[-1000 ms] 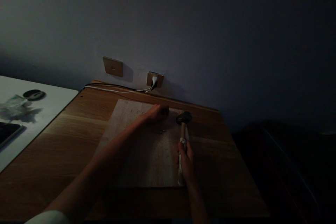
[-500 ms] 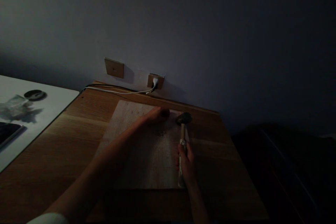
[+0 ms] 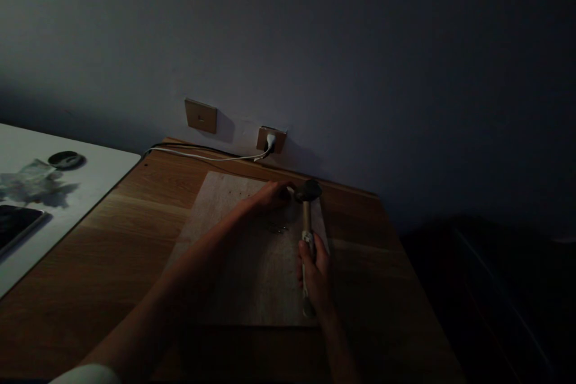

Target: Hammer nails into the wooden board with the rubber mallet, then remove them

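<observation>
One grey wall [image 3: 360, 60] behind, fading into darkness at right. Up against it, a wooden desk [image 3: 99, 252], with a white tabletop [image 3: 103, 162] alongside at left. Flat on the desk, a pale wooden board [image 3: 258, 276]. Above the board's right side, a hammer [image 3: 306, 216], clasped round the handle by the right hand [image 3: 317, 270], dark head pointing away; resting or lifted, impossible to tell. Just beside that head, near the board's far edge, the left hand [image 3: 272, 194], fingers curled; too dark to tell a full pinch from an empty one. On the white tabletop, a black-screened device [image 3: 18, 225] and a crumpled plastic bag [image 3: 38, 183]. Low on the wall, two brownish plates [image 3: 200, 116], the right one with a white plug [image 3: 270, 140]. Smallest, between left forearm and hammer handle, a few thin nails [image 3: 279, 230], by their look, lying on the board.
</observation>
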The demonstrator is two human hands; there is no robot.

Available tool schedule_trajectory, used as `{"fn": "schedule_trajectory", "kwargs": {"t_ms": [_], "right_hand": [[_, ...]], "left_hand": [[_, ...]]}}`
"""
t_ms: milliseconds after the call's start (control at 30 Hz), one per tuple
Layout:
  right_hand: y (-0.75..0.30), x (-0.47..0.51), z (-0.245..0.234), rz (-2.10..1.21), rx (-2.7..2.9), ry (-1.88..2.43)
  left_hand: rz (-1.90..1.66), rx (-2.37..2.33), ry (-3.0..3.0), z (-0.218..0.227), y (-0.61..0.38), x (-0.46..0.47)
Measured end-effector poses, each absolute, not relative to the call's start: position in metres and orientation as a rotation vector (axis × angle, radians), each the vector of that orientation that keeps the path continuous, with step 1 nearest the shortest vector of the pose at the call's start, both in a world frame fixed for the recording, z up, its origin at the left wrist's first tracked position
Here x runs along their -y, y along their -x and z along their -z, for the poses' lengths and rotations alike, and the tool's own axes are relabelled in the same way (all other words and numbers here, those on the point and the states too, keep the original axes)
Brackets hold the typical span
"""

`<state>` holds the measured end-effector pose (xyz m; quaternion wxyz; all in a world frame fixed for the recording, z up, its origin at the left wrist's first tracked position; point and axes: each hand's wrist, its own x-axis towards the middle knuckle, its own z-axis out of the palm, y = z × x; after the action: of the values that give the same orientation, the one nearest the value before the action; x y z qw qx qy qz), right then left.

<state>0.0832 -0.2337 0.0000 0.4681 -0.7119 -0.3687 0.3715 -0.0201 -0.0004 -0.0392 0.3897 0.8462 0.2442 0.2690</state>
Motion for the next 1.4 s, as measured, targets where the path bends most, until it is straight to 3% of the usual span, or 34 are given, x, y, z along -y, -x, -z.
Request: {"fn": "schedule_trajectory", "kwargs": {"t_ms": [533, 733, 933, 1133, 1400], "right_hand": [[-0.084, 0.235, 0.007, -0.9, 0.846, 1.726], [-0.086, 0.252, 0.021, -0.884, 0.663, 1.704], [-0.082, 0.252, 0.02, -0.858, 0.598, 1.738], [-0.083, 0.251, 0.021, -0.86, 0.643, 1.741], [-0.083, 0.249, 0.02, -0.847, 0.663, 1.676]], "left_hand": [[-0.553, -0.664, -2.262, 0.024, 0.02, 0.004], [-0.381, -0.656, -2.44, -0.002, 0.028, 0.017], [0.019, -0.52, -2.741, -0.017, 0.033, 0.056], [-0.11, -0.547, -2.756, -0.015, 0.03, 0.067], [-0.68, -0.808, -2.274, 0.004, 0.053, 0.018]]}}
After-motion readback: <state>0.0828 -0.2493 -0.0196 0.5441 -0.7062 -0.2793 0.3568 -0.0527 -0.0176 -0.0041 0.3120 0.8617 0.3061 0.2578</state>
